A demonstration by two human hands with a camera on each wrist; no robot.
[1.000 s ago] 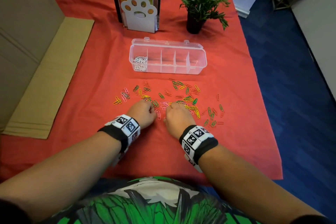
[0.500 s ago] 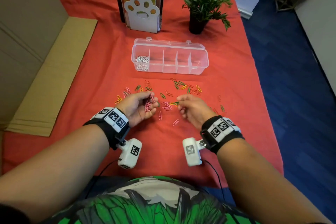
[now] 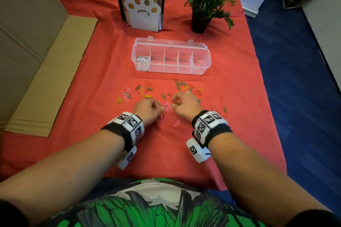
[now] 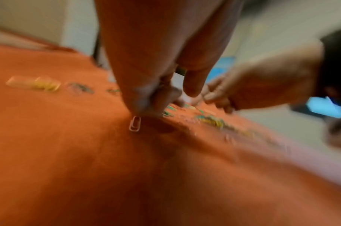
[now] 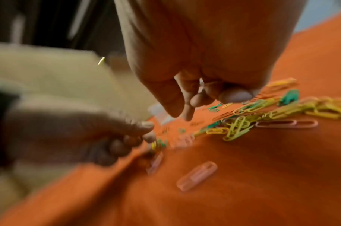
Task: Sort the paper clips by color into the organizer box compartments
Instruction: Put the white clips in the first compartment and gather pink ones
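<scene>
Paper clips, loose [image 3: 147, 96]: pink, green, yellow and orange, strewn in a band across the red-covered worktop [image 3: 92, 83], on the near side of the organizer box. A small pink cluster [image 3: 167, 106] lies between the two hands; two single pink clips lie nearer, one just by the left hand [image 3: 160, 117], one apart to its right [image 3: 176, 123].

Paper clips, sorted [image 3: 143, 61]: white, heaped in the far-left compartment of the organizer box.

Organizer box [image 3: 206, 61]: clear plastic, lid open to the far side, divided into a row of compartments; only the leftmost shows any contents.

Left hand [image 3: 148, 109]: knuckles up, fingers curled under, fingertips [image 4: 157, 105] down on the cloth beside a pale clip [image 4: 135, 125]. Grip narrow; whether it encloses a clip cannot be told, as the wrist view is blurred.

Right hand [image 3: 184, 106]: fingers curled, thumb and forefinger drawn close over the mixed clips. In the right wrist view the fingertips [image 5: 235, 95] hover at a tangle of yellow and green clips [image 5: 237, 126]. Grip narrow; contents not discernible.

Surroundings: bookend with paw cut-out [image 3: 142, 14] holding books and a potted plant [image 3: 204, 0] at the far edge; flattened cardboard [image 3: 46, 86] at left.
</scene>
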